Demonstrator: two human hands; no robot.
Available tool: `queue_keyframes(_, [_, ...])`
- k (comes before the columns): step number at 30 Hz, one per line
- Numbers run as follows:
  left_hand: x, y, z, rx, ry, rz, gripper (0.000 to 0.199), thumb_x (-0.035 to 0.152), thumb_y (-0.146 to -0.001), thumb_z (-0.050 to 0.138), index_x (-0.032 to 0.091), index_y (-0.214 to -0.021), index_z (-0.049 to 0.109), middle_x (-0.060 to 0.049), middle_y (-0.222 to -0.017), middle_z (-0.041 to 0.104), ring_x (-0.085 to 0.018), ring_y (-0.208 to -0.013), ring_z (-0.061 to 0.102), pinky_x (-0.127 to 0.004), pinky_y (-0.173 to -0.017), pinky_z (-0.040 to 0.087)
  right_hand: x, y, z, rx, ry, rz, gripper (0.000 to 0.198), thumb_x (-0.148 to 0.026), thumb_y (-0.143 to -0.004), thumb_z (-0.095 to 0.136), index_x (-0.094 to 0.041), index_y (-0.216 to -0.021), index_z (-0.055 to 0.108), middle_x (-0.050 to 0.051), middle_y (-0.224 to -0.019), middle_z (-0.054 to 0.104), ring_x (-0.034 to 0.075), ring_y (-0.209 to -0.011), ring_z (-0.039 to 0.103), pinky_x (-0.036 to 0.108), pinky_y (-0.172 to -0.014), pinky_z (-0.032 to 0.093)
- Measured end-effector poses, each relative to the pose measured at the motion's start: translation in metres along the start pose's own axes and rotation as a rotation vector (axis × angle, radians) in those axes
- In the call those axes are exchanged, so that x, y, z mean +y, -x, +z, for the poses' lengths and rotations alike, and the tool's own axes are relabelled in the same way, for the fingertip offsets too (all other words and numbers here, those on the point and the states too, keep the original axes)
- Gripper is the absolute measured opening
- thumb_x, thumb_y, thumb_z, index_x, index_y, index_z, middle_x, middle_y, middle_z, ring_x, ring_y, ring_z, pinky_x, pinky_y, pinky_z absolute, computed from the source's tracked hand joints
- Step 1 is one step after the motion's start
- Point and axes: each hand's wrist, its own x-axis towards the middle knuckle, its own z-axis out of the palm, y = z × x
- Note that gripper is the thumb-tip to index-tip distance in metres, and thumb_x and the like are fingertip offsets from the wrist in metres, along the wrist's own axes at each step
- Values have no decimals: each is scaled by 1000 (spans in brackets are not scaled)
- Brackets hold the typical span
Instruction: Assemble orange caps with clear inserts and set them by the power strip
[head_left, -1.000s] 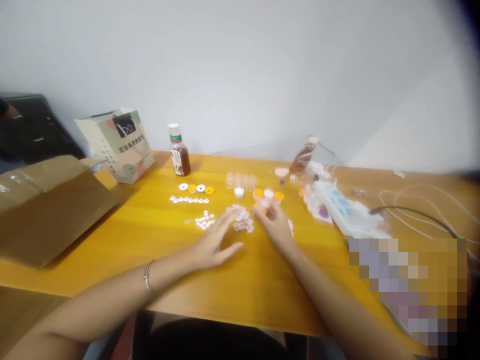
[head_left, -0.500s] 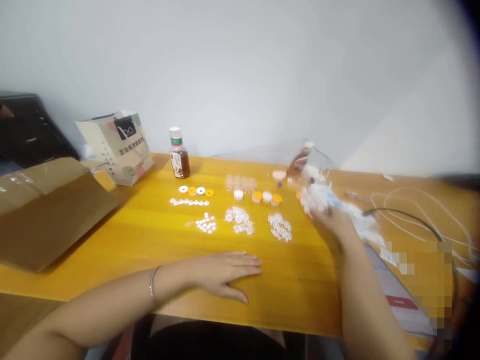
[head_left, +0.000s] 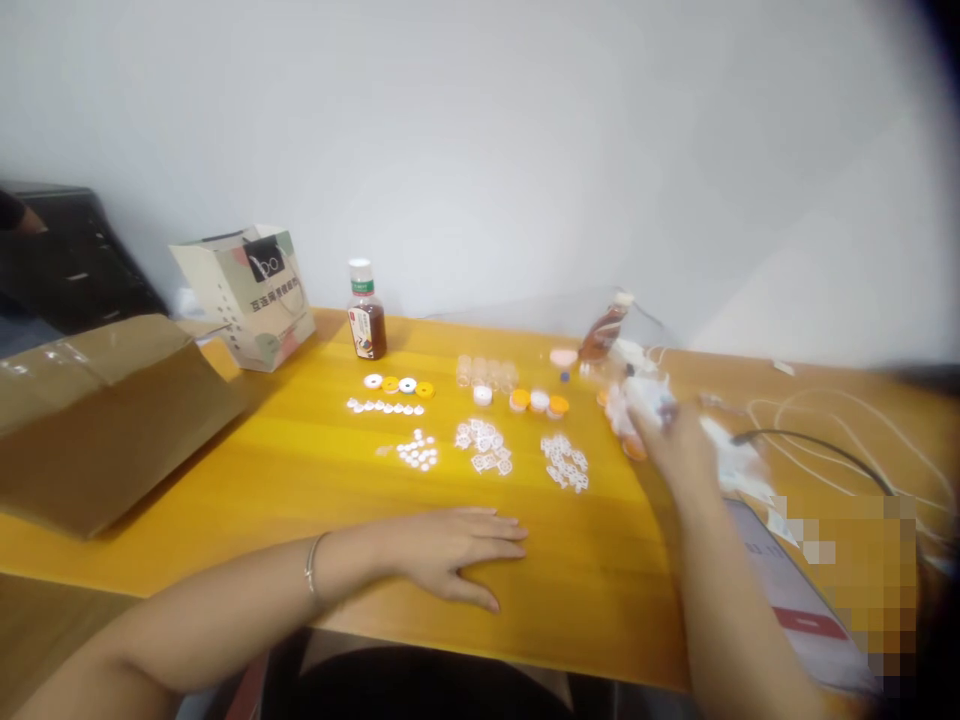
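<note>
My left hand (head_left: 461,550) lies flat on the yellow wooden table (head_left: 360,585), fingers stretched out, holding nothing. On the right, my right hand (head_left: 679,440) reaches over a crumpled white and pale blue heap (head_left: 724,455), perhaps plastic wrapping or tissue. Its fingers are blurred and partly hidden, so I cannot make out whether they grip anything. Close by its left side is an orange cap-like piece (head_left: 634,447). Beyond my left hand are flat white pieces (head_left: 484,445), more small white pieces (head_left: 566,462) and round white pieces (head_left: 418,452), each in a loose group.
White and orange round caps (head_left: 540,402) stand in a row before clear cups (head_left: 487,374). A drink bottle (head_left: 366,312) stands at the back; another bottle (head_left: 604,328) leans right. A paper bag (head_left: 247,300), cardboard box (head_left: 112,420), cables (head_left: 817,440) and tablet-like screen (head_left: 799,600) flank them.
The whole view has shifted slightly, so things sit a little further right. My right hand has moved slightly over the crumpled heap, baring an orange piece beside it. My left hand stays flat.
</note>
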Motion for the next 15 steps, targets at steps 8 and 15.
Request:
queue_keyframes(8, [-2,11,-4,1,-19,-12,60,41,-81,52,18,-133,34,-8,-136,40,-20,-127,34,-34,-111,18,-90,110,34,-548,-397,-947,25,-33,-85,43,-21,-64,50,2,-61,54,14,-58,46,27,-57,35])
queue_keyframes(15, [-2,18,-11,13,11,-1,55,38,-80,54,22,-130,39,-6,-132,45,-21,-125,38,-35,-111,17,-92,136,42,-770,-390,-1052,33,-32,-87,38,-19,-57,44,-1,-54,47,11,-51,39,24,-51,29])
